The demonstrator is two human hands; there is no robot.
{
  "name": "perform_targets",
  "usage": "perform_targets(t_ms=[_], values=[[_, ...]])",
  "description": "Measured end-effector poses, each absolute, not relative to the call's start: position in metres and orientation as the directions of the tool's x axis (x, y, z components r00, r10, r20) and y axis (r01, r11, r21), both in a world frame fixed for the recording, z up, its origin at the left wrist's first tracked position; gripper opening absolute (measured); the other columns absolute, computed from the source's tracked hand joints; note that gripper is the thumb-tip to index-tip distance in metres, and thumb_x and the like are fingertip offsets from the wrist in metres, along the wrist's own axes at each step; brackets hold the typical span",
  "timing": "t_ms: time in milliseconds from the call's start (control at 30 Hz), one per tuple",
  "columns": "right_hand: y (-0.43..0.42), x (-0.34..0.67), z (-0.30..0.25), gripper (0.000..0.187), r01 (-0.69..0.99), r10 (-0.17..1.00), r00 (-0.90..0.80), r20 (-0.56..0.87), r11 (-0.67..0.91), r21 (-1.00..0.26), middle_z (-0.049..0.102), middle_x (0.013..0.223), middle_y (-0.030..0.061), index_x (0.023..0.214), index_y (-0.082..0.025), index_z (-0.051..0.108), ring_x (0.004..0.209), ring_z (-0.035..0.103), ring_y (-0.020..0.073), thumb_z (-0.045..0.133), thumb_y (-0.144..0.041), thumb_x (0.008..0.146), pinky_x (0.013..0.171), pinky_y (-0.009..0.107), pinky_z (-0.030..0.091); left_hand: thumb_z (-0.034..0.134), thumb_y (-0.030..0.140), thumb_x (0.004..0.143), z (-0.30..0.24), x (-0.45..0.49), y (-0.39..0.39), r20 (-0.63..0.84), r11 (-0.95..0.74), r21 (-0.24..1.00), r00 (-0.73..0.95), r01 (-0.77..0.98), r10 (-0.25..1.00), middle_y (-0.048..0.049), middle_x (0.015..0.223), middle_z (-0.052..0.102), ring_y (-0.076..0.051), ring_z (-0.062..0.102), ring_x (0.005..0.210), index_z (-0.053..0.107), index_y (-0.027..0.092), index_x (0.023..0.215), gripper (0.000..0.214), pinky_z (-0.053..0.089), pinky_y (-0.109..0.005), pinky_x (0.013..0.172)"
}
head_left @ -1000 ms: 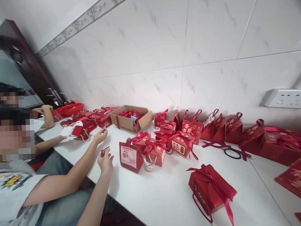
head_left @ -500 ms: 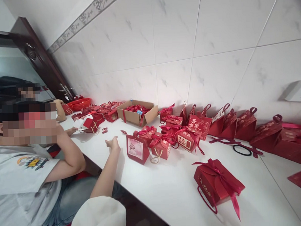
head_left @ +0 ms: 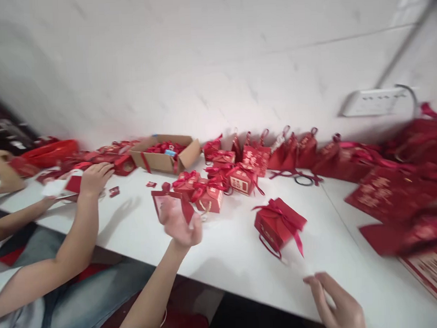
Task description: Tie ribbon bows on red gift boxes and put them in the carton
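Observation:
My left hand (head_left: 181,225) is raised over the white table (head_left: 236,259), smeared by motion, right in front of a red gift box with a picture panel (head_left: 166,201). Its fingers cannot be made out. At the table's near edge my right hand (head_left: 338,305) rests with loosely bent fingers and nothing in them. A red ribboned gift box with a cord handle (head_left: 278,221) lies between the two hands. Behind it stands a cluster of small red ribboned boxes (head_left: 212,190).
A seated person's hand (head_left: 95,178) reaches over small red pieces at the left. A cardboard box (head_left: 164,156), a red basin (head_left: 49,151), red bags along the wall (head_left: 300,149), a black ring (head_left: 304,180), flat red bags (head_left: 402,196) and a wall socket strip (head_left: 374,101) are around.
The view has swung down and right and is blurred. My left arm has come up towards the picture-panel box, and my right hand has appeared at the table's edge. The neighbour's hand moved left.

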State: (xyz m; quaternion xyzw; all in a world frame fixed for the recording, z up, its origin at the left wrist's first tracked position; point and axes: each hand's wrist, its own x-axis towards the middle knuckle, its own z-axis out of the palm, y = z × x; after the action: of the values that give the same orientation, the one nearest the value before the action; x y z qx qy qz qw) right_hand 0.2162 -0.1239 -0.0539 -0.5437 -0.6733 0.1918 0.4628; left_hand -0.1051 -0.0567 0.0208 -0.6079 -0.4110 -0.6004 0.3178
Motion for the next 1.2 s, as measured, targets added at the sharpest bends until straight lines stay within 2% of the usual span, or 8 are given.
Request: perform_targets(t_ms=[100, 200, 300, 433, 600, 833, 1067, 1200], values=[[-0.115, 0.219, -0.038, 0.029, 0.592, 0.852, 0.108, 0.512, 0.359, -0.721, 0.061, 0.062, 0.0028, 0.072, -0.021, 0.060, 0.055, 0.061, 0.0183, 0.048, -0.040, 0.090, 0.055, 0.029, 0.050, 0.054, 0.018, 0.077, 0.002, -0.057, -0.050, 0.898, -0.656, 0.134, 0.188, 0.743, 0.397, -0.0122, 0.132, 0.046, -0.027, 0.044, 0.127, 0.045, 0.023, 0.116, 0.040, 0.039, -0.045, 0.101], [-0.100, 0.216, -0.027, 0.020, 0.599, 0.820, 0.177, 0.544, 0.349, -0.721, 0.061, 0.078, 0.0055, 0.088, -0.019, 0.059, 0.071, 0.062, 0.0203, 0.051, -0.037, 0.088, 0.064, 0.035, 0.054, 0.047, 0.028, 0.088, -0.005, -0.016, -0.038, 0.598, -0.584, 0.516, 0.225, 0.627, 0.769, -0.0159, 0.138, 0.043, -0.027, 0.039, 0.133, 0.042, 0.020, 0.126, 0.039, 0.034, -0.048, 0.106], [-0.087, 0.207, -0.023, 0.029, 0.495, 0.885, 0.212, 0.416, 0.270, -0.826, 0.057, 0.105, 0.0118, 0.105, -0.019, 0.054, 0.092, 0.061, 0.0222, 0.052, -0.042, 0.087, 0.071, 0.039, 0.055, 0.039, 0.039, 0.093, -0.005, 0.009, -0.027, 0.278, -0.321, 0.798, 0.160, 0.511, 0.947, -0.0142, 0.142, 0.043, -0.024, 0.038, 0.134, 0.039, 0.020, 0.132, 0.044, 0.032, -0.045, 0.108], [-0.076, 0.199, -0.020, 0.037, 0.321, 0.971, 0.170, 0.170, 0.108, -0.941, 0.058, 0.115, 0.0139, 0.111, -0.018, 0.050, 0.099, 0.061, 0.0223, 0.047, -0.048, 0.089, 0.077, 0.039, 0.054, 0.039, 0.041, 0.092, -0.004, 0.018, -0.029, 0.186, -0.241, 0.852, 0.162, 0.464, 0.969, -0.0118, 0.127, 0.057, -0.022, 0.052, 0.121, 0.049, 0.019, 0.123, 0.039, 0.039, -0.038, 0.102], [-0.069, 0.205, -0.013, 0.038, 0.242, 0.991, 0.127, 0.037, 0.006, -0.970, 0.066, 0.091, 0.0074, 0.096, -0.018, 0.056, 0.082, 0.062, 0.0192, 0.044, -0.053, 0.088, 0.076, 0.036, 0.050, 0.054, 0.039, 0.083, -0.001, 0.011, -0.046, 0.162, -0.175, 0.810, 0.072, 0.559, 0.984, -0.0039, 0.090, 0.065, -0.018, 0.062, 0.086, 0.055, 0.020, 0.092, 0.021, 0.047, -0.031, 0.080], [-0.066, 0.208, -0.006, 0.042, 0.124, 0.993, 0.071, -0.092, -0.100, -0.987, 0.048, 0.054, -0.0037, 0.063, -0.020, 0.047, 0.052, 0.046, 0.0116, 0.057, -0.058, 0.077, 0.052, 0.026, 0.037, 0.052, 0.045, 0.085, 0.017, 0.005, -0.058, 0.106, -0.139, 0.804, 0.090, 0.578, 0.990, 0.0022, 0.064, 0.059, -0.012, 0.054, 0.060, 0.055, 0.019, 0.069, 0.030, 0.041, -0.024, 0.060], [-0.086, 0.208, 0.010, 0.038, 0.164, 0.994, -0.021, -0.104, -0.099, -0.982, 0.044, 0.052, -0.0049, 0.062, -0.021, 0.043, 0.050, 0.038, 0.0102, 0.051, -0.052, 0.083, 0.049, 0.024, 0.032, 0.046, 0.055, 0.085, 0.035, 0.008, -0.074, -0.445, 0.331, 0.882, 0.360, 0.336, 0.820, -0.0044, 0.059, 0.067, -0.013, 0.058, 0.044, 0.054, 0.017, 0.063, 0.045, 0.037, -0.022, 0.042], [-0.107, 0.225, 0.016, 0.028, 0.392, 0.990, -0.126, -0.059, -0.005, -0.920, 0.060, 0.066, -0.0009, 0.069, -0.020, 0.057, 0.061, 0.054, 0.0139, 0.055, -0.044, 0.084, 0.057, 0.026, 0.041, 0.057, 0.044, 0.081, 0.045, -0.026, -0.086, -0.539, 0.145, 0.758, 0.486, 0.636, 0.688, -0.0036, 0.063, 0.069, -0.016, 0.063, 0.057, 0.066, 0.019, 0.067, 0.030, 0.042, -0.022, 0.051]])
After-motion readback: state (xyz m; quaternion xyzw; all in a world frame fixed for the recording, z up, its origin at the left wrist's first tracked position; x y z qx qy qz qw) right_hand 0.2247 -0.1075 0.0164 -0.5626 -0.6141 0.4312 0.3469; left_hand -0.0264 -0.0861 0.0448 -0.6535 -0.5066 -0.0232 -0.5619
